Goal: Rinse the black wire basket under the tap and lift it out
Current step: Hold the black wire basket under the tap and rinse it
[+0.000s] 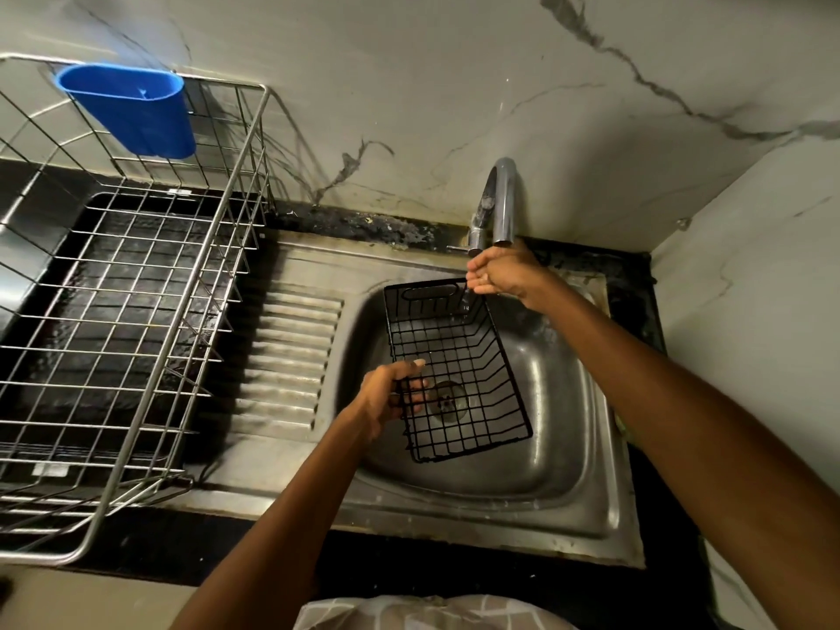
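Note:
The black wire basket lies tilted inside the steel sink, its handle end toward the tap. My left hand grips the basket's left rim, fingers curled through the wires. My right hand is held just under the tap's spout, above the basket's far right corner, fingers loosely cupped and holding nothing. A thin stream of water falls past that hand onto the basket's far end. The drain shows through the basket's mesh.
A large steel dish rack stands on the black counter at the left, with a blue plastic cutlery holder hung on its back rail. The ribbed draining board lies between rack and sink. Marble walls close the back and right.

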